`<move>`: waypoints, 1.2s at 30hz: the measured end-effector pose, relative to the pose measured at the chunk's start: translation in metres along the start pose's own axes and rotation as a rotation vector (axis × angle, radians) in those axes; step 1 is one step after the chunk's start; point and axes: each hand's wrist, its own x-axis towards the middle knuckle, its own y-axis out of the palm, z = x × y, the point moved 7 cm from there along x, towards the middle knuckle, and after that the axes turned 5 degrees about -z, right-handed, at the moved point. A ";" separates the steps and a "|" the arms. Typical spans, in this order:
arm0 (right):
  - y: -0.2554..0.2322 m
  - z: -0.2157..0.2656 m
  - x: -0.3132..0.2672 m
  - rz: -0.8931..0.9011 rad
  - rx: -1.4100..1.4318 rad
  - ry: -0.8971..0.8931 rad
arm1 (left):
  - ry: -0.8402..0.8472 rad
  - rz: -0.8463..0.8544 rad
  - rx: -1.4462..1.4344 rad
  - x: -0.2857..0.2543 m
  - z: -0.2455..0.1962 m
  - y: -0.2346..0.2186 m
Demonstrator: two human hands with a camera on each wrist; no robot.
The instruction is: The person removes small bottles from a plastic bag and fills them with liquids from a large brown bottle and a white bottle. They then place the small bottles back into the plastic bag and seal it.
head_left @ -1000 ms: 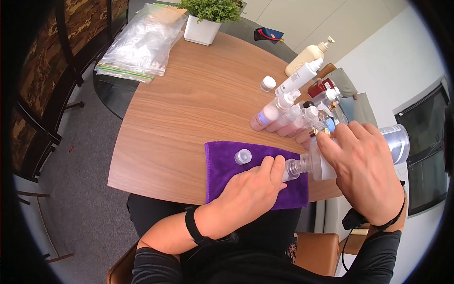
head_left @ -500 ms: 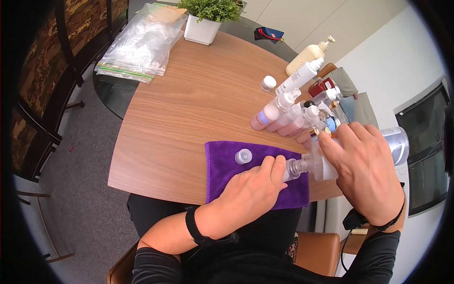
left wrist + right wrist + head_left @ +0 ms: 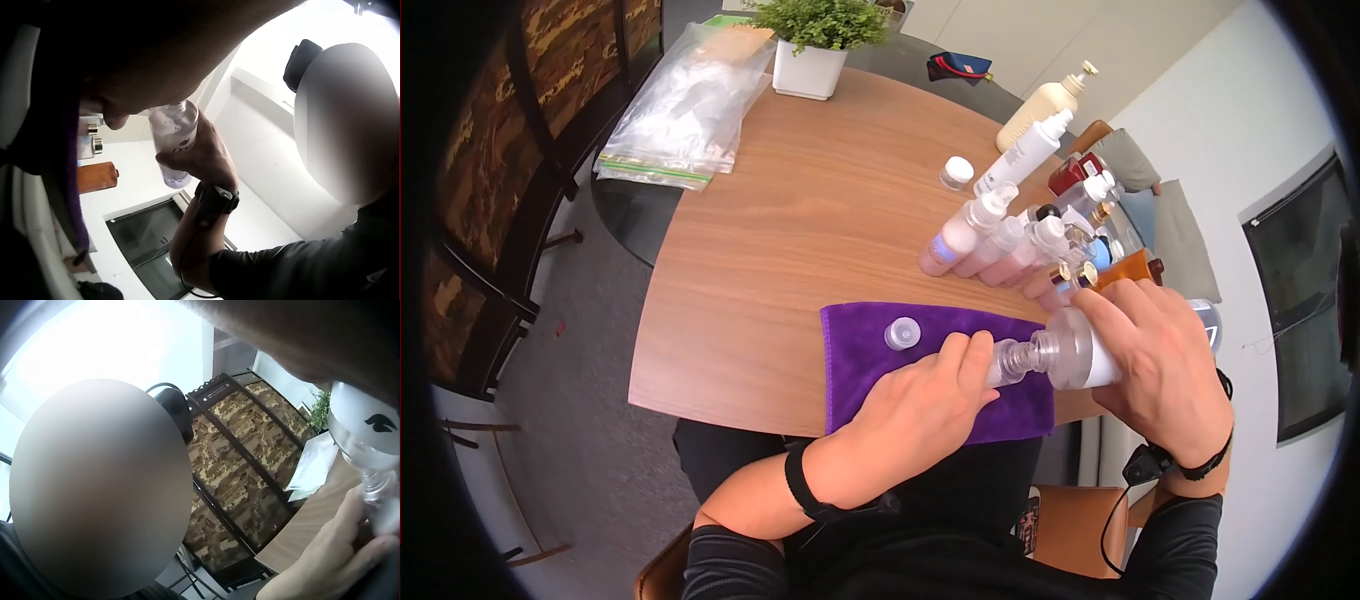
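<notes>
My left hand [image 3: 925,392] grips a small clear bottle [image 3: 1006,364] over the purple cloth [image 3: 850,365]. In my right hand [image 3: 1165,365] is a large clear bottle [image 3: 1068,350] with a white label, tilted with its neck down against the small bottle's mouth. The left wrist view shows the large bottle [image 3: 175,140] tipped steeply, with pale liquid and bubbles inside. Most of the small bottle is hidden by the left fingers. A small clear cap [image 3: 902,333] lies on the cloth, beyond the left hand.
Several pink-filled bottles [image 3: 950,245] stand close beyond the right hand, near an orange bottle [image 3: 1125,270]. Behind them are a white bottle [image 3: 1025,155], a cream pump bottle [image 3: 1040,115] and a white-lidded jar [image 3: 957,173]. A potted plant [image 3: 808,68] and plastic bags [image 3: 680,110] sit farther off.
The head view has shifted slightly. My right hand has turned the large bottle, so more of its shoulder and less of its base shows. The two necks stay together; the left hand keeps its grip.
</notes>
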 end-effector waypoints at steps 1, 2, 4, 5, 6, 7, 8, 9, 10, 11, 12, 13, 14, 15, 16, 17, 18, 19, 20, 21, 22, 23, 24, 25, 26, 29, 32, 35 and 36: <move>0.001 -0.002 -0.002 -0.019 0.049 -0.002 | -0.005 -0.007 -0.015 0.001 0.000 -0.001; 0.003 -0.004 -0.004 -0.040 0.099 -0.002 | 0.001 0.006 -0.009 0.001 -0.001 0.000; 0.011 -0.012 -0.010 -0.065 0.160 0.015 | -0.012 -0.005 -0.017 0.001 0.000 -0.001; 0.016 -0.016 -0.015 -0.088 0.211 0.017 | 0.004 0.012 -0.006 0.002 -0.002 0.000; 0.022 -0.021 -0.019 -0.106 0.216 0.036 | -0.024 0.020 -0.011 0.002 -0.001 0.000; 0.028 -0.025 -0.023 -0.135 0.314 0.042 | -0.048 0.028 -0.015 0.004 0.000 0.000; 0.035 -0.028 -0.029 -0.164 0.415 0.048 | -0.027 0.045 -0.002 0.004 -0.003 0.000; 0.044 -0.035 -0.038 -0.165 0.457 0.105 | -0.027 0.026 0.008 0.004 -0.003 -0.001; 0.054 -0.038 -0.047 -0.184 0.462 0.126 | -0.026 0.004 0.017 0.004 -0.003 -0.002; 0.065 -0.049 -0.060 -0.279 0.666 0.270 | 0.003 -0.017 0.017 0.004 -0.003 -0.002; 0.079 -0.060 -0.074 -0.378 0.869 0.415 | 0.025 0.003 0.027 0.003 -0.003 0.000; 0.093 -0.064 -0.086 -0.399 0.873 0.441 | 0.018 -0.018 0.030 0.003 -0.002 0.000; 0.109 -0.077 -0.105 -0.527 1.008 0.561 | 0.010 -0.038 0.032 0.003 -0.002 -0.001; 0.123 -0.088 -0.122 -0.657 1.139 0.678 | 0.009 -0.042 0.072 0.004 -0.004 -0.003; 0.132 -0.092 -0.127 -0.675 1.141 0.700 | 0.023 -0.048 0.091 0.003 -0.002 -0.002; 0.140 -0.099 -0.134 -0.816 1.306 0.735 | 0.014 -0.035 0.093 0.003 -0.002 -0.001; 0.148 -0.107 -0.141 -0.962 1.470 0.761 | 0.004 -0.025 0.097 0.003 -0.001 0.000; 0.155 -0.114 -0.146 -1.014 1.484 0.775 | 0.000 -0.008 0.116 0.004 -0.001 0.000; 0.161 -0.118 -0.149 -1.031 1.488 0.786 | 0.012 0.006 0.125 0.003 -0.001 0.001; 0.167 -0.121 -0.151 -1.050 1.524 0.802 | -0.029 0.014 0.103 0.002 0.002 0.001; 0.174 -0.124 -0.153 -1.067 1.562 0.816 | -0.072 0.021 0.082 0.000 0.006 0.002; 0.179 -0.126 -0.154 -1.057 1.557 0.805 | -0.073 0.000 0.055 0.001 0.006 0.003; 0.183 -0.128 -0.156 -1.064 1.568 0.807 | -0.072 0.006 0.068 0.002 0.005 0.004; 0.185 -0.129 -0.156 -1.078 1.561 0.801 | -0.119 0.016 0.052 0.003 0.005 0.004; 0.188 -0.129 -0.156 -1.089 1.556 0.792 | -0.168 0.023 0.037 0.003 0.006 0.003; 0.199 -0.125 -0.154 -1.051 1.502 0.787 | -0.178 0.060 0.062 0.008 0.002 0.002; 0.222 -0.112 -0.149 -0.858 1.390 0.803 | -0.054 0.012 0.081 0.011 0.001 0.002; 0.247 -0.102 -0.150 -0.812 1.516 0.775 | -0.130 0.021 0.096 0.008 0.003 0.003; 0.250 -0.103 -0.151 -0.862 1.525 0.748 | -0.114 0.024 0.087 0.009 0.003 0.003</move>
